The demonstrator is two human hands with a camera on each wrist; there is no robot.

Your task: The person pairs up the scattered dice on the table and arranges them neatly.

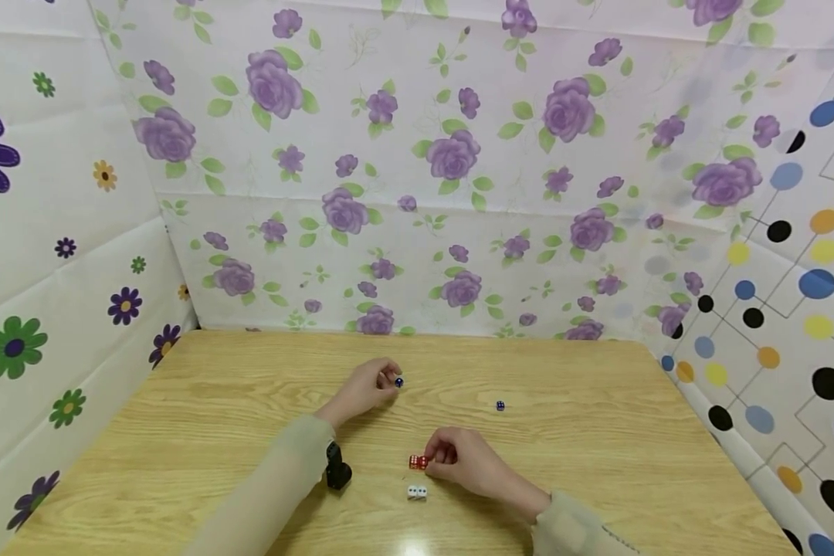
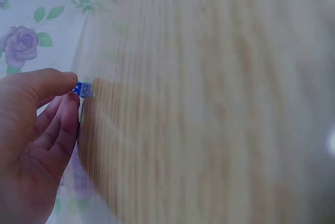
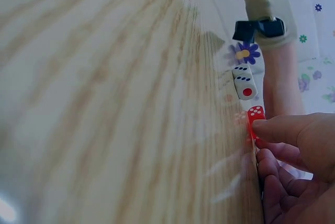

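Near the middle of the table my left hand (image 1: pixel 368 388) holds a blue die (image 1: pixel 399 382) at its fingertips. The left wrist view shows that blue die (image 2: pixel 82 89) between thumb and fingers, close to the tabletop. My right hand (image 1: pixel 469 462), nearer the front, pinches the right-hand one of two red dice (image 1: pixel 413 462) that sit side by side. In the right wrist view, the thumb covers part of the red dice (image 3: pixel 255 113). Just in front of the red pair, two white dice (image 1: pixel 417 492) stand side by side. Another blue die (image 1: pixel 500 405) lies apart, toward the right.
The wooden table (image 1: pixel 584 401) backs onto a flower-printed sheet (image 1: pixel 417 255). Patterned sheets also hang at the left and right. A black wrist device (image 1: pixel 337 469) is worn on the left forearm.
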